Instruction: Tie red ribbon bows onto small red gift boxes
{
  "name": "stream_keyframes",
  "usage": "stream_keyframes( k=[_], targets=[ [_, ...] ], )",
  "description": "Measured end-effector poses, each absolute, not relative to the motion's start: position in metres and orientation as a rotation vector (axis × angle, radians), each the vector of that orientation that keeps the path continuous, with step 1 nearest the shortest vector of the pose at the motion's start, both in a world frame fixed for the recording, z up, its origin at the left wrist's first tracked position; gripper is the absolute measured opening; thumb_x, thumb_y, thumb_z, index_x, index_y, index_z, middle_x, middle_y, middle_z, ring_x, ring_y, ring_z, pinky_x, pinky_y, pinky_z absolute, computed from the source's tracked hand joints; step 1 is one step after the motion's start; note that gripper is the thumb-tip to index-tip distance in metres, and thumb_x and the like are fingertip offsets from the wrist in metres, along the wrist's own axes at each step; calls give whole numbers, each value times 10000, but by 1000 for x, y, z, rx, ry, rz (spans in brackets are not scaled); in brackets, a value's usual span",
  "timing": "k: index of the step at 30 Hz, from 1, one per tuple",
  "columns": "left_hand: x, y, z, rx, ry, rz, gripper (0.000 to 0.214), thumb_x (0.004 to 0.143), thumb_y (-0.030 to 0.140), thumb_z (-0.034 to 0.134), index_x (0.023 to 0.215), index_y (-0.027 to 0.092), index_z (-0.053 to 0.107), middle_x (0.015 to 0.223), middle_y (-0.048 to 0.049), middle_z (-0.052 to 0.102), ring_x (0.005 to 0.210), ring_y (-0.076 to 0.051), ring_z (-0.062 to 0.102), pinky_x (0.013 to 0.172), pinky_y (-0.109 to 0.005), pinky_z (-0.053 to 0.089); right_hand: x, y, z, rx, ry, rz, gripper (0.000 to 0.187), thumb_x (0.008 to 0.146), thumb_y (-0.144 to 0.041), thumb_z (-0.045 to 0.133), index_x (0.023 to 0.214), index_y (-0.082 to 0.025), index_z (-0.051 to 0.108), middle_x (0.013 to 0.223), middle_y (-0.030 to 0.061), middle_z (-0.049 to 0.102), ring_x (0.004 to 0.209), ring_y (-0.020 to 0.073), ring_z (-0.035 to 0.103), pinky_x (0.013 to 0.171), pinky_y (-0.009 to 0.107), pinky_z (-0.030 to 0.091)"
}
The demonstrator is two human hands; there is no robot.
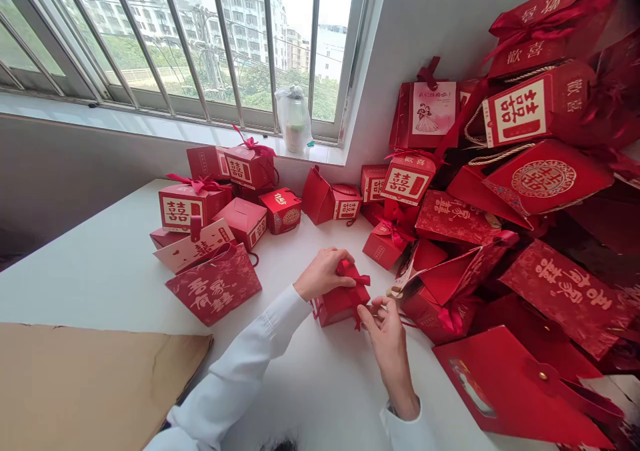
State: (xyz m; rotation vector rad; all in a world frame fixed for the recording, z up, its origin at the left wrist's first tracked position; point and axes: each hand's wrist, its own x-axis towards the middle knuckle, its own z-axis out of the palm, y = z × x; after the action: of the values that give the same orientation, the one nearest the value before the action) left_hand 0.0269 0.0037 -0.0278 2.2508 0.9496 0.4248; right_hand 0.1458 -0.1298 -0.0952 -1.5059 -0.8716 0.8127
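Observation:
A small red gift box (pixel 336 308) sits on the white table in front of me, a red ribbon (pixel 361 280) tied across its top. My left hand (pixel 327 274) lies over the box's upper left side, its thumb and fingers closed on the ribbon at the top. At the lower right corner, my right hand (pixel 384 327) pinches near the hanging ribbon end, thumb against fingers. Exactly what sits between those right fingertips is too small to make out.
Several red gift boxes (pixel 245 219) stand at the back left, near a red bag (pixel 215 284). A large pile of red boxes and bags (pixel 545 177) fills the right. Brown cardboard (pixel 100 384) lies front left. A wrapped cup (pixel 295 121) stands on the windowsill (pixel 225 133).

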Motion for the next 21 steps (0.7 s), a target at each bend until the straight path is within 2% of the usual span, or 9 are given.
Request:
stream_keyframes(
  k=[5, 9, 16, 21],
  targets=[
    [27, 4, -29, 2249, 945, 430, 337, 710, 347, 683, 1007, 204, 617, 989, -40, 599, 943, -216, 534, 846, -309, 418, 141, -131, -93, -1343, -736, 957, 407, 745, -427, 683, 953, -235, 391, 679, -27, 609, 581, 137, 558, 522, 236, 415],
    [26, 3, -29, 2258, 932, 424, 344, 709, 357, 681, 1009, 203, 614, 956, -34, 603, 937, -214, 535, 835, -302, 414, 136, -135, -89, -1277, -714, 934, 400, 703, -385, 725, 908, -237, 416, 653, -58, 552, 574, 116, 533, 581, 242, 444],
    [26, 4, -28, 2247, 939, 402, 353, 716, 364, 674, 1021, 196, 610, 981, -38, 606, 948, -218, 534, 833, -301, 410, 131, -150, -85, -1369, -870, 944, 212, 728, -322, 676, 726, -202, 501, 668, -44, 461, 576, 100, 447, 539, 207, 390],
    [26, 1, -23, 2261, 951, 393, 334, 725, 376, 653, 1006, 200, 618, 964, -40, 598, 908, -213, 543, 803, -301, 428, 133, -164, -89, -1475, -1042, 1063, 108, 722, -257, 629, 697, -190, 548, 635, -23, 518, 585, 126, 469, 543, 221, 396]
  ],
)
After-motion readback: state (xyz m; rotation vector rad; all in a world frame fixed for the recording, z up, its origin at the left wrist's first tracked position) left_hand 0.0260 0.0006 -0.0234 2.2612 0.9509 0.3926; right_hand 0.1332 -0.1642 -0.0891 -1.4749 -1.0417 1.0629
